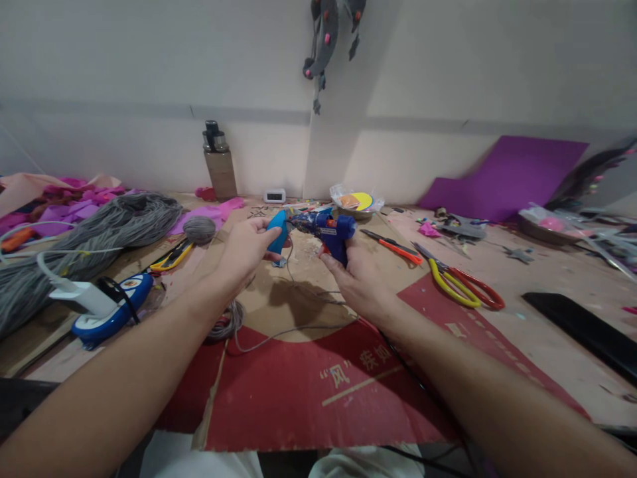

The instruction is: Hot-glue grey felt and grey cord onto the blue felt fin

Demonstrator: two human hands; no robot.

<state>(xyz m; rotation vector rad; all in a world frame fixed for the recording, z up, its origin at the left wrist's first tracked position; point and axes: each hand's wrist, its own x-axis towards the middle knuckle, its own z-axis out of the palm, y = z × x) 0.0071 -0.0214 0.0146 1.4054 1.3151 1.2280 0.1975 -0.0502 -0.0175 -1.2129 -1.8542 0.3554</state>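
Note:
My left hand [253, 244] pinches a small bright blue piece [277, 232], which looks like felt or foam. Wrapped round the handle of a dark blue hot glue gun [326, 229] is my right hand [355, 272]. The gun's nozzle points left and meets or nearly meets the blue piece; I cannot tell if they touch. From near the blue piece a thin grey cord [293, 282] hangs and runs over the cardboard to a small grey yarn bundle [229, 322] below my left wrist.
Red-and-brown cardboard [279, 392] lies under my hands. To the right are scissors [455, 282], an orange-handled tool [393, 247] and a black flat object [577, 332]. On the left are a blue power strip [114, 322], grey yarn [124, 226] and a yellow cutter [172, 257]. A bottle [219, 166] stands behind.

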